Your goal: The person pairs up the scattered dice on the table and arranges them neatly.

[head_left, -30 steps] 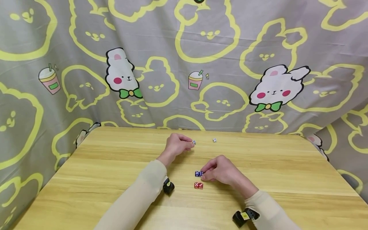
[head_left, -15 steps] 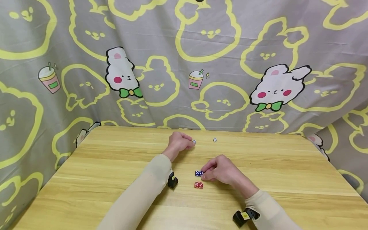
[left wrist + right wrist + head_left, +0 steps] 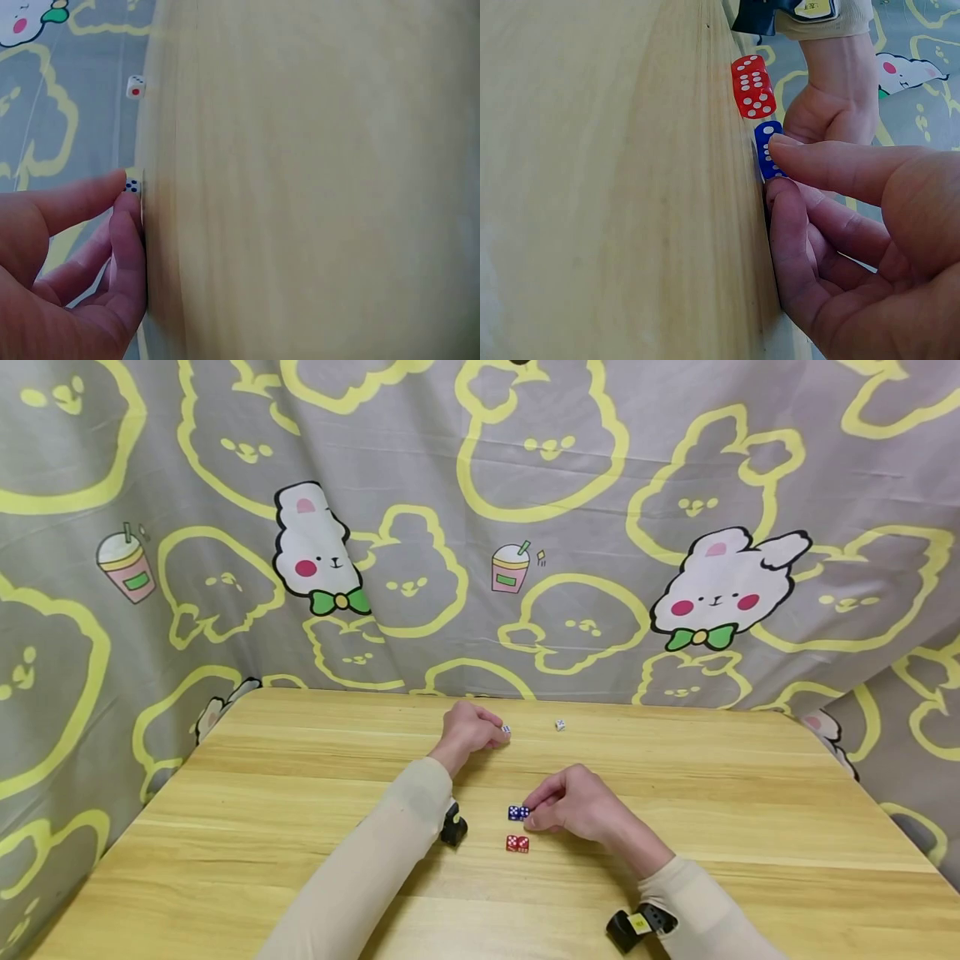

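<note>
Toward the back of the table, my left hand (image 3: 468,729) pinches a small white die (image 3: 506,729) between thumb and index finger. Dark pips show on this die (image 3: 133,184) in the left wrist view. A second white die (image 3: 560,725) lies apart to its right. Nearer the front, my right hand (image 3: 581,803) holds the right end of a side-by-side pair of blue dice (image 3: 514,812) with thumb and fingertips, partly covering them. Just in front of the blue pair sit two red dice (image 3: 754,86), side by side, with no hand on them.
The wooden table (image 3: 300,760) reaches back to a grey patterned curtain (image 3: 420,460), which also hangs at both sides. Each wrist wears a black camera, the left one (image 3: 453,827) close to the dice pairs.
My left hand and forearm have shifted slightly forward and to the right, with the fingers staying at the white die. The right hand and the blue and red dice have kept their places.
</note>
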The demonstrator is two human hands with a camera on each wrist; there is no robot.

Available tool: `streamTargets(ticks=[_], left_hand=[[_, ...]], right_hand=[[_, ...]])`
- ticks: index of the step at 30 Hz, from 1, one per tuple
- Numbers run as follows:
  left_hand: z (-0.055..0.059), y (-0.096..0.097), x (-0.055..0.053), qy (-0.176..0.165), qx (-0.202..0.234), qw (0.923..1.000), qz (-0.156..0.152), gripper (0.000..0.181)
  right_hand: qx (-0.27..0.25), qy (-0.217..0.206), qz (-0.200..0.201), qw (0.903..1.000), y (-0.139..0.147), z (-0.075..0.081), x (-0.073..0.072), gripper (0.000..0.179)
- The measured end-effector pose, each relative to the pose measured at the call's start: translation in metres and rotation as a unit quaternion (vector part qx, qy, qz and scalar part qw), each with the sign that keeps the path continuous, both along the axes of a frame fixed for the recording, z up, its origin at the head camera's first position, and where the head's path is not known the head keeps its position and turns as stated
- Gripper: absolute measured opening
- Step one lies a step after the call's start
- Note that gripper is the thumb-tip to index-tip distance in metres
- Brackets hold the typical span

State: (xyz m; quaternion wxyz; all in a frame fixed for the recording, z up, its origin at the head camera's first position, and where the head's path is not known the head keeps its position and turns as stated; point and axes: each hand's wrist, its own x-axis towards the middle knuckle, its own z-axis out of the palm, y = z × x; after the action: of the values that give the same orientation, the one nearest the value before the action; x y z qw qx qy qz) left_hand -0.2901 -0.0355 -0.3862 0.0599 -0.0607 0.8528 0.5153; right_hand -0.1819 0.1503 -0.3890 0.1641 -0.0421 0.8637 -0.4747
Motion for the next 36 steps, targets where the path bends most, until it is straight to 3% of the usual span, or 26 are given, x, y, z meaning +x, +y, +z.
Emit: streamTargets(ticks=[21, 36], left_hand=[[-0.0005, 0.0029, -0.0066, -0.002, -0.024, 0.9997, -0.006, 0.014], [-0.0009, 0.0022, -0.0031, 0.007, -0.02, 0.9997, -0.014, 0.012]], right_hand=[[-0.002, -0.002, 0.001, 1.0, -0.0008, 0.0018, 0.0005, 0.018], [-0.005, -0.002, 0.003, 1.0, -0.001, 0.0025, 0.0009, 0.017]])
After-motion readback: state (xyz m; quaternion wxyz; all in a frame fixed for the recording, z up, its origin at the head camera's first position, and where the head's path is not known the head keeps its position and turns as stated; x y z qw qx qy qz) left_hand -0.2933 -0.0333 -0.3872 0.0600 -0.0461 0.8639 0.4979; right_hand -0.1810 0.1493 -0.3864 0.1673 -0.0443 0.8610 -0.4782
